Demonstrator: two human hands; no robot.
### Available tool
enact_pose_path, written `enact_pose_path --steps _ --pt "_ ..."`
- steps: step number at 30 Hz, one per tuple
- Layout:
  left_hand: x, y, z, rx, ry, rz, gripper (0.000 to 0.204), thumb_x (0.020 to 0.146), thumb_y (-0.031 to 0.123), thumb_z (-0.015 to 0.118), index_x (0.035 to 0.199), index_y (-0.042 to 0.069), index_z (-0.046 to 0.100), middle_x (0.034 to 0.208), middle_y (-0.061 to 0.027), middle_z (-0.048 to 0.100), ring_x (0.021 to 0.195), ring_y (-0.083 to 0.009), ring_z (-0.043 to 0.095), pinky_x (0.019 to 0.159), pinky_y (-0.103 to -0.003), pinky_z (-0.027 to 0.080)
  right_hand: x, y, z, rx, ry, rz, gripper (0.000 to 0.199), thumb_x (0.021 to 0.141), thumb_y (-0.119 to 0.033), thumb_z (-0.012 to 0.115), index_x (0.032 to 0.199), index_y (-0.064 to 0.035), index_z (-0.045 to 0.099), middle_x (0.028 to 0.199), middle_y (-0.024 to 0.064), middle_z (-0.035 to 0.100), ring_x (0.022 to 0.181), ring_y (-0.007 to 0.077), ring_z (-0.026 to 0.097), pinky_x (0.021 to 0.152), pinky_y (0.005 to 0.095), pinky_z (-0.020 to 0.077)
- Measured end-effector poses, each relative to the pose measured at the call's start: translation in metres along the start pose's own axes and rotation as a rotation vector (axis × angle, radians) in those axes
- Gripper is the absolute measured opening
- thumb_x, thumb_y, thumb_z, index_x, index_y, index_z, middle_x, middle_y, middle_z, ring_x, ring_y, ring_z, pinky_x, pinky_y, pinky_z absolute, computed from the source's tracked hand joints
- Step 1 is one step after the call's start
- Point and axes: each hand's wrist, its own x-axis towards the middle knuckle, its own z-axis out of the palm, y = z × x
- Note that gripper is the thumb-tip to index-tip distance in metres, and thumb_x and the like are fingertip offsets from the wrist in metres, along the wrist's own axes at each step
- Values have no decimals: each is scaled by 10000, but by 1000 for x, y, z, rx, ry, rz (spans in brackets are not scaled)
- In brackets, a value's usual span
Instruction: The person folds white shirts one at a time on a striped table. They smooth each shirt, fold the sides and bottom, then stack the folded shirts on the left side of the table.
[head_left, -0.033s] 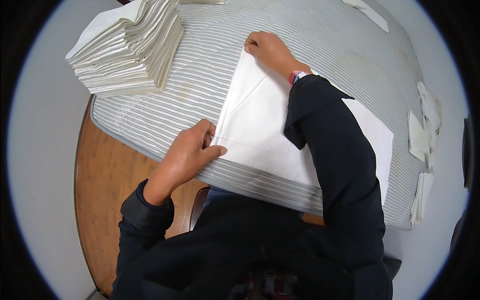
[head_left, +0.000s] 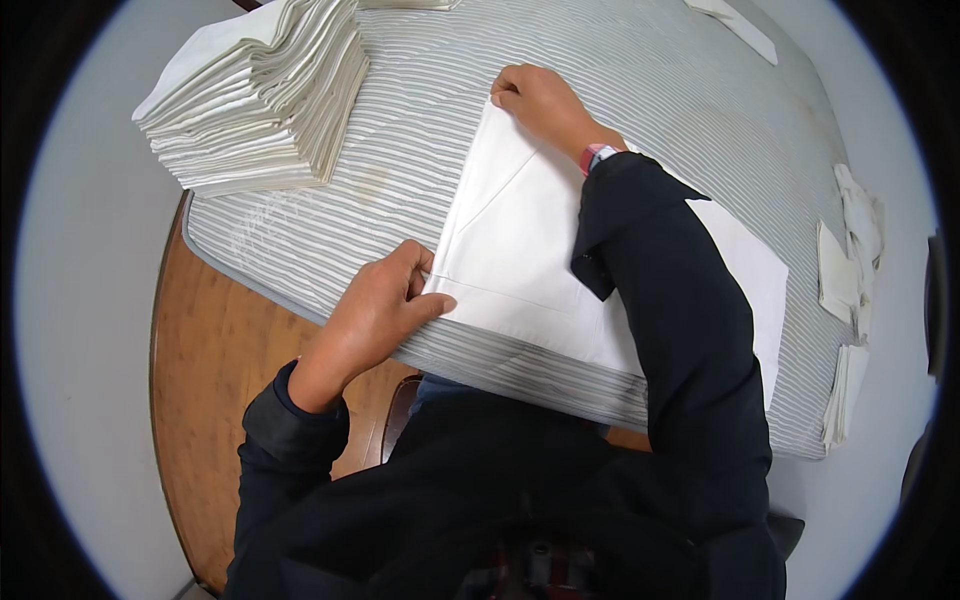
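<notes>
A flat white folded cloth (head_left: pixel 520 250) lies on the striped padded table (head_left: pixel 420 130); it looks light and limp. The left hand (head_left: pixel 375 310) pinches its near-left corner, the right hand (head_left: pixel 545 100) presses the far corner, fingers curled.

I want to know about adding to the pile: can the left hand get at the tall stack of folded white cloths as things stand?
Probably yes. The left hand pinches the near corner of the flat white cloth, and only bare striped table cover lies between it and the stack of folded white cloths; it would have to let go first.
</notes>
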Motion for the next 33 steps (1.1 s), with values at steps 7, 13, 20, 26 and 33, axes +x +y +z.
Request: enact_pose_path --steps 7,13,20,26,33 --pt "23 14 -9 293 228 337 611 910 328 804 1342 -42 579 1034 -222 699 953 -355 696 823 -434 548 -85 44 -58 -119 132 147 398 1061 -337 611 1305 -31 686 1341 165 679 1248 338 623 1077 412 477" --pt "137 40 0 689 413 818 698 991 418 702 1485 -36 509 1559 -276 483 1475 -460 418 1181 -503 403 -153 31 -41 -316 150 -83 556 1002 -312 682 1392 68 569 1513 299 517 1436 469 449 1172 523 385" --pt "186 27 34 777 294 703 791 1050 585 517 1586 11 421 1665 -236 366 1585 -417 242 1294 -508 194 -169 25 -17 -269 25 81 700 1089 -447 531 1581 33 396 1680 265 300 1590 408 219 1283 513 196" --pt "193 19 37 789 309 715 821 1057 619 476 1607 16 392 1675 -236 349 1590 -418 229 1297 -515 167 -168 36 -8 -279 67 115 792 1073 -545 503 1591 41 376 1686 287 271 1599 408 188 1300 504 157" --pt "193 20 39 817 343 696 813 1068 624 451 1615 27 381 1688 -223 328 1593 -409 221 1298 -530 156 -162 55 -6 -305 133 220 853 1076 -617 422 1588 64 378 1680 316 266 1602 443 165 1295 518 144"
